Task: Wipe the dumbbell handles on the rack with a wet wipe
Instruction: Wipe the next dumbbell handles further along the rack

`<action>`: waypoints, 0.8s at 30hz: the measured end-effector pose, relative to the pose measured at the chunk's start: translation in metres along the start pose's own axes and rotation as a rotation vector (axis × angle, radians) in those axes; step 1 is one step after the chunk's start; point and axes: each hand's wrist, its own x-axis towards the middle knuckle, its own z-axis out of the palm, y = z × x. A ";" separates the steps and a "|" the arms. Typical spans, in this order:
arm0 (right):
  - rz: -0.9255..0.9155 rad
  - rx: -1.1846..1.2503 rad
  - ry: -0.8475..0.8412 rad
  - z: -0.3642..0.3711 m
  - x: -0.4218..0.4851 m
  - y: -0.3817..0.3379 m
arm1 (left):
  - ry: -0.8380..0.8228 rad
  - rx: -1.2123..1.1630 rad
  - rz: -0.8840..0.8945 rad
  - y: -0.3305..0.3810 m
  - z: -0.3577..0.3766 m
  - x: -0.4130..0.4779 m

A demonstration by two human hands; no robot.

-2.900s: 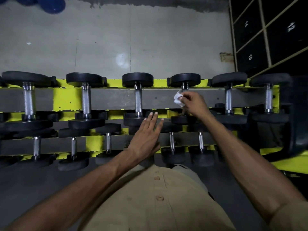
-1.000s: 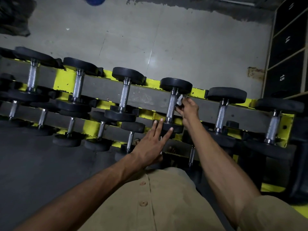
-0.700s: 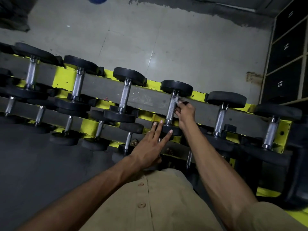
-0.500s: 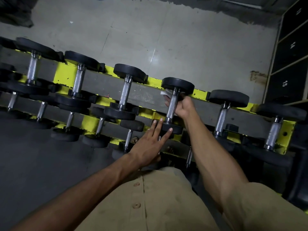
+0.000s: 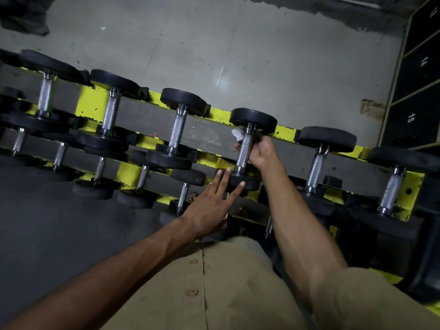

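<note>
Grey tiled floor [image 5: 262, 55] fills the top of your head view, and dark numbered cubbies [image 5: 419, 91] stand at the right edge, marked 14 and 15. Below the floor a yellow and grey rack [image 5: 209, 136] runs slantwise across the picture, from upper left to lower right. It carries an upper row of black-headed dumbbells with knurled steel handles and a lower row of smaller ones nearer to you. Your right hand [image 5: 262, 151] is curled round the handle of the fourth dumbbell [image 5: 245, 148] in the upper row, coming at it from the right side. Your fingers pass behind the bar, and a thumb tip shows on its left. The white wet wipe [image 5: 237, 134] is bunched in that grip. It pokes out on the left of the bar just under the far head, touching the steel. Your left hand [image 5: 212, 203] lies flat with the fingers straight and spread, holding nothing, and its fingertips reach onto the near head of the same dumbbell. The neighbouring dumbbell [image 5: 177, 132] to the left sits apart from both hands. Your tan buttoned shirt [image 5: 214, 282] fills the bottom of the view between your forearms.
</note>
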 end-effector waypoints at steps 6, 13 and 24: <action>-0.771 -0.626 0.478 -0.002 -0.019 0.034 | 0.005 0.004 -0.003 0.000 0.000 -0.001; -1.418 -1.885 0.204 -0.019 -0.022 0.019 | 0.001 -0.007 -0.011 0.000 0.001 0.000; -0.981 -2.427 -0.313 0.021 -0.057 -0.041 | -0.005 -0.030 -0.058 0.007 0.004 -0.001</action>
